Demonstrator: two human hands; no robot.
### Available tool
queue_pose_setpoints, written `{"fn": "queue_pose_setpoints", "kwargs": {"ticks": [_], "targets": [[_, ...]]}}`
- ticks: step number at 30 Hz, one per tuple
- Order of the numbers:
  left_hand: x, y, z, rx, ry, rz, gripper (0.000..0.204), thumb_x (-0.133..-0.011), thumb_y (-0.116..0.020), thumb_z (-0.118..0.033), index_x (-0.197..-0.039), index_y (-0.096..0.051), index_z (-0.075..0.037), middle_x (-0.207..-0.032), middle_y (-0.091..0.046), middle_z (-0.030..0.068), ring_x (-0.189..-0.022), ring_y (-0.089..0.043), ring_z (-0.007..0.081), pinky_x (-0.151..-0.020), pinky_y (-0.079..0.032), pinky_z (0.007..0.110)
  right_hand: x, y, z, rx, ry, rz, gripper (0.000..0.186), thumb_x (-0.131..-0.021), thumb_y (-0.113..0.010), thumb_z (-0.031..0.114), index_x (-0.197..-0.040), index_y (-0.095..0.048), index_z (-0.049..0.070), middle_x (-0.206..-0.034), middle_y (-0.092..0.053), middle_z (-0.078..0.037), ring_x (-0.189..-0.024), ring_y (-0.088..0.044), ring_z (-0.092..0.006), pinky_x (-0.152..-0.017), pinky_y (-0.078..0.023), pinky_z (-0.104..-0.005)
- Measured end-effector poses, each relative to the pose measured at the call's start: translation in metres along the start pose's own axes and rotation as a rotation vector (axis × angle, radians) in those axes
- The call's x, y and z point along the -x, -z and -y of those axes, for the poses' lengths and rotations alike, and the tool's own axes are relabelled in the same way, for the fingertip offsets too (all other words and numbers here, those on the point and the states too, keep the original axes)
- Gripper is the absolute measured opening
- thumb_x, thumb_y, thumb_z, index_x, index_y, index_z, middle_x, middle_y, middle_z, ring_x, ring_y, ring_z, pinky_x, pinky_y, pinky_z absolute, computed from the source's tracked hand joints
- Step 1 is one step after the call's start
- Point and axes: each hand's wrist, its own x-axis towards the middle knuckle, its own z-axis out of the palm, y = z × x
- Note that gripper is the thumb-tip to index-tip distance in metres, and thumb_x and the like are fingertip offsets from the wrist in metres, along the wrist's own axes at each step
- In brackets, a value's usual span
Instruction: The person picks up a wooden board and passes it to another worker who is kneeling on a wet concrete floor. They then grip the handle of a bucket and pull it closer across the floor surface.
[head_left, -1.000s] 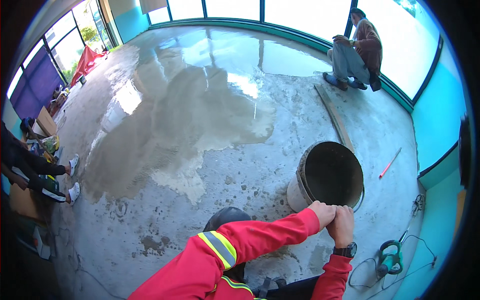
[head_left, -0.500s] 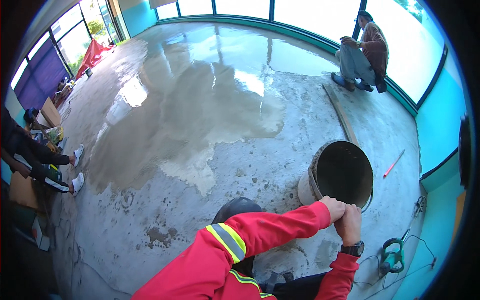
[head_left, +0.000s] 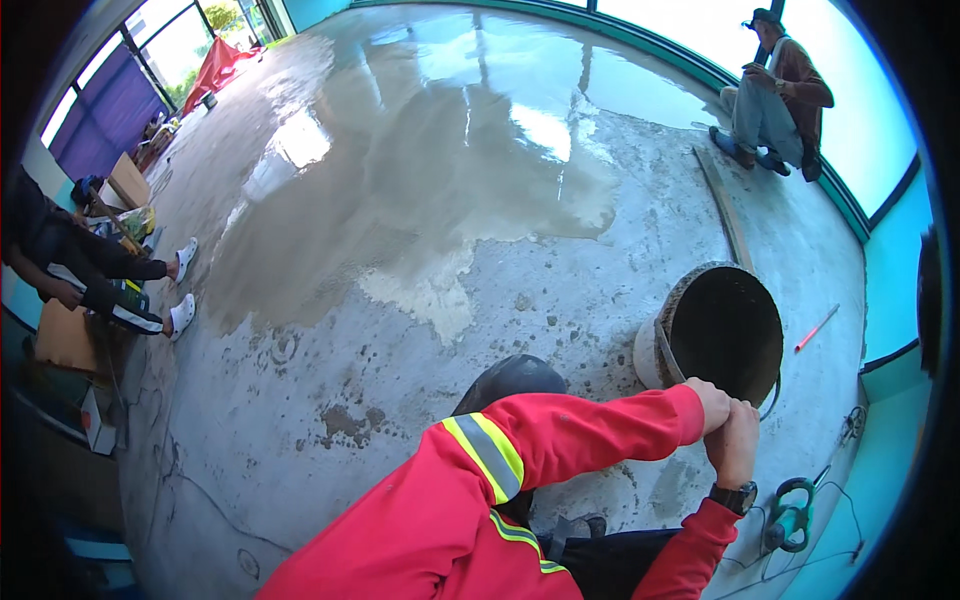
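A large round bucket (head_left: 650, 355) with a dark inside and a dirty, crusted rim stands on the concrete floor before me. At its near rim my left hand (head_left: 709, 404) and my right hand (head_left: 736, 442) are together, touching, both with curled fingers. Whether they grip the rim, each other or some small thing is hidden. A dark watch (head_left: 735, 498) sits on my right wrist. My red sleeves carry yellow and grey reflective bands, and my left forearm crosses in front of my dark knee (head_left: 510, 380).
Wet grey screed (head_left: 400, 190) covers the far floor. A wooden board (head_left: 722, 205) lies beyond the bucket, a red stick (head_left: 816, 328) to its right. A green corded power tool (head_left: 792, 515) lies at lower right. One person (head_left: 785, 95) squats by the windows; another (head_left: 80, 260) is at left.
The view has shifted, so the bucket, floor and people appear further right, and most things higher. My hands stay together at the bucket's near rim.
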Motion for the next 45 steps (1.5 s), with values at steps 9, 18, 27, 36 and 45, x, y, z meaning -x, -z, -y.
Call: {"fn": "queue_pose_setpoints", "kwargs": {"ticks": [9, 18, 27, 36, 45], "targets": [[0.001, 0.003, -0.002, 0.014, -0.032, 0.034, 0.018, -0.079, -0.064, -0.013, -0.094, -0.067, -0.004, -0.097, -0.07, 0.0112, -0.087, -0.069, 0.0278, -0.072, -0.055, 0.039, 0.007, -0.001, 0.001, -0.03, 0.003, -0.05, 0.008, -0.072, -0.063, 0.009, -0.078, -0.062, 0.005, -0.077, -0.06, -0.01, -0.08, -0.055, -0.0301, -0.077, -0.041, -0.0403], [0.006, 0.014, 0.001, 0.012, -0.071, 0.144, 0.015, -0.074, -0.068, -0.01, -0.087, -0.066, -0.004, -0.089, -0.069, 0.0106, -0.081, -0.07, 0.0268, -0.071, -0.053, 0.038, 0.006, 0.011, 0.013, -0.068, -0.041, -0.064, 0.01, -0.071, -0.064, 0.009, -0.079, -0.059, 0.007, -0.078, -0.058, -0.01, -0.082, -0.054, -0.0296, -0.081, -0.041, -0.0394], [-0.009, 0.01, 0.013, -0.042, -0.114, 0.063, 0.016, -0.072, -0.067, -0.008, -0.085, -0.061, -0.001, -0.083, -0.065, 0.013, -0.074, -0.069, 0.0279, -0.067, -0.053, 0.04, -0.013, 0.007, 0.001, -0.105, -0.061, -0.064, 0.005, -0.073, -0.062, 0.007, -0.077, -0.059, 0.007, -0.081, -0.06, -0.009, -0.086, -0.055, -0.0284, -0.083, -0.04, -0.0386], [-0.029, 0.003, 0.029, -0.059, -0.101, 0.04, 0.024, -0.07, -0.066, -0.003, -0.09, -0.055, 0.002, -0.075, -0.065, 0.0117, -0.072, -0.067, 0.0284, -0.068, -0.05, 0.037, -0.033, -0.008, -0.014, -0.091, -0.036, -0.068, 0.003, -0.073, -0.06, 0.006, -0.075, -0.058, 0.006, -0.081, -0.058, -0.01, -0.086, -0.053, -0.0288, -0.086, -0.04, -0.0385], [-0.042, 0.001, 0.037, -0.034, -0.131, 0.056, 0.031, -0.067, -0.068, -0.003, -0.093, -0.052, 0.004, -0.073, -0.064, 0.0129, -0.069, -0.066, 0.0302, -0.064, -0.051, 0.038, -0.044, -0.012, -0.021, -0.091, -0.098, -0.032, 0.004, -0.07, -0.061, 0.005, -0.073, -0.059, 0.007, -0.076, -0.059, -0.01, -0.082, -0.054, -0.0283, -0.083, -0.039, -0.0385]]}}
